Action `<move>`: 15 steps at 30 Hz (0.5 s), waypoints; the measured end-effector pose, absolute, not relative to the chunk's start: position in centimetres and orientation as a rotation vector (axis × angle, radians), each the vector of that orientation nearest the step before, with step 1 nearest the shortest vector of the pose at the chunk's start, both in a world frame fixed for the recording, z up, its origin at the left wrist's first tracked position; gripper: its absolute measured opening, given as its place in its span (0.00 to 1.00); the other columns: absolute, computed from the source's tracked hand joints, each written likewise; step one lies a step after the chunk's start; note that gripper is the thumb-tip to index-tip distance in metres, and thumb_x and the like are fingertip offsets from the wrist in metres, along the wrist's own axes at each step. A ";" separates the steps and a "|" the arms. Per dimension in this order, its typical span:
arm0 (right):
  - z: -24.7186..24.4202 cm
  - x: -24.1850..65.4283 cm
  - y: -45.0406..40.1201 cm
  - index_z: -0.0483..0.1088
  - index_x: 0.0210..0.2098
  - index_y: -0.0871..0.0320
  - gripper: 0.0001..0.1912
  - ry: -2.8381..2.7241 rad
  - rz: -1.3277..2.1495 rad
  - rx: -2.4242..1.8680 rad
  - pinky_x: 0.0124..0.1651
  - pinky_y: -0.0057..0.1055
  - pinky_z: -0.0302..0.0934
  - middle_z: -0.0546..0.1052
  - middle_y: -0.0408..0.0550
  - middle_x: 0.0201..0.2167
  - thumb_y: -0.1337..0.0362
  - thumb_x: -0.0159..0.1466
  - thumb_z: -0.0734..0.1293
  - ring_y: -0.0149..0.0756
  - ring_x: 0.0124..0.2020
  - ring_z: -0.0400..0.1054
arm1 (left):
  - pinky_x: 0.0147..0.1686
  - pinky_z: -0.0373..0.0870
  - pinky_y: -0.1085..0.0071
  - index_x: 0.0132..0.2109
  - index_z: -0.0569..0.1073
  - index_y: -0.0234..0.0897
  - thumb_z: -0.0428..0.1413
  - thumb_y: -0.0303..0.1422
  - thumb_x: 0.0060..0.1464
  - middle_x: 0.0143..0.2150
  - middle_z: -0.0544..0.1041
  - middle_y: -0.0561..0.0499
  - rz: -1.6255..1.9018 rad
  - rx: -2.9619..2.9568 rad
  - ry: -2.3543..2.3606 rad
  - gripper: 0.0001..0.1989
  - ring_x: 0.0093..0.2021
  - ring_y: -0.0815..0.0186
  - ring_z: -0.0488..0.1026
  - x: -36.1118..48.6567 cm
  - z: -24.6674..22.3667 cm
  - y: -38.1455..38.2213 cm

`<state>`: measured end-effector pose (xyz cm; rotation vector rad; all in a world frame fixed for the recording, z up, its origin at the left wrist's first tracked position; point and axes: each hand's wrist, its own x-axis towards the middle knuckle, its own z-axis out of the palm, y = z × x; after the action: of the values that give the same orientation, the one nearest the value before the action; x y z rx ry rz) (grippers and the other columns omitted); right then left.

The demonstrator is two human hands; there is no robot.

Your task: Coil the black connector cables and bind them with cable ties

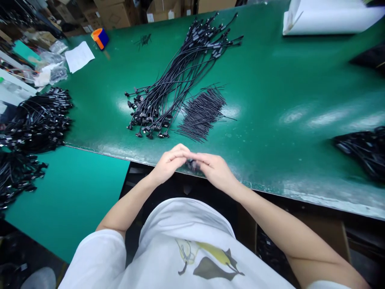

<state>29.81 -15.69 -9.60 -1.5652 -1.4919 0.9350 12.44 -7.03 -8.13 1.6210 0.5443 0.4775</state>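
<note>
Grip closed: left hand (168, 164) and right hand (215, 172) curled together, fingers meeting around a small dark part (192, 165), mostly hidden, its exact form impossible to tell. Position of that part: between both palms, just over the front edge of a green bench mat (270, 80). Beyond the fingers, a fanned pile of short black wires (202, 114), and right beside it, a spread bundle of black cables with moulded connectors (177, 76). Farther left, heaped black cables (36, 120) by a teal mat (66, 204); far right, another dark heap (361, 152). Along the far side, a white roll (331, 16), a white sheet of paper (80, 57) and an orange-and-blue roll of tape (100, 38). Main risks: a loose pinch, letting the small part slip over the edge into the dark gap below; a careless reach, dragging thin wires out of their pile and tangling them with the cables.
</note>
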 end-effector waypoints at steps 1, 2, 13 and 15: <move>-9.8 30.3 -15.4 0.67 0.25 0.57 0.16 -1.430 0.932 -1.596 0.35 0.29 0.55 0.72 0.43 0.24 0.56 0.65 0.60 0.33 0.28 0.64 | 0.51 0.67 0.67 0.40 0.83 0.39 0.51 0.32 0.59 0.40 0.71 0.47 0.413 1.677 0.495 0.14 0.44 0.64 0.70 12.3 -7.7 -7.4; -9.8 30.8 -15.1 0.66 0.25 0.57 0.16 -1.377 0.920 -1.621 0.34 0.29 0.55 0.71 0.43 0.23 0.55 0.65 0.60 0.33 0.28 0.64 | 0.50 0.67 0.67 0.38 0.83 0.39 0.51 0.31 0.59 0.39 0.71 0.48 0.329 1.739 0.465 0.14 0.42 0.65 0.70 12.2 -7.6 -7.8; -9.4 30.5 -16.0 0.66 0.26 0.57 0.18 -1.325 0.881 -1.558 0.34 0.29 0.53 0.68 0.42 0.24 0.53 0.66 0.61 0.31 0.28 0.62 | 0.41 0.67 0.70 0.50 0.66 0.38 0.55 0.41 0.60 0.32 0.72 0.56 0.280 1.543 0.747 0.16 0.34 0.69 0.70 13.2 -9.8 -8.9; -9.5 30.5 -15.9 0.65 0.26 0.57 0.18 -1.314 0.984 -1.490 0.34 0.29 0.53 0.67 0.41 0.23 0.52 0.66 0.61 0.30 0.27 0.60 | 0.39 0.65 0.71 0.43 0.69 0.38 0.56 0.40 0.59 0.31 0.73 0.56 0.216 1.690 0.768 0.11 0.32 0.69 0.70 13.4 -9.2 -9.2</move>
<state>30.54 -15.93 -9.47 -1.4903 -1.3144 0.9840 13.39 -9.16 -9.16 1.6901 0.7682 0.2156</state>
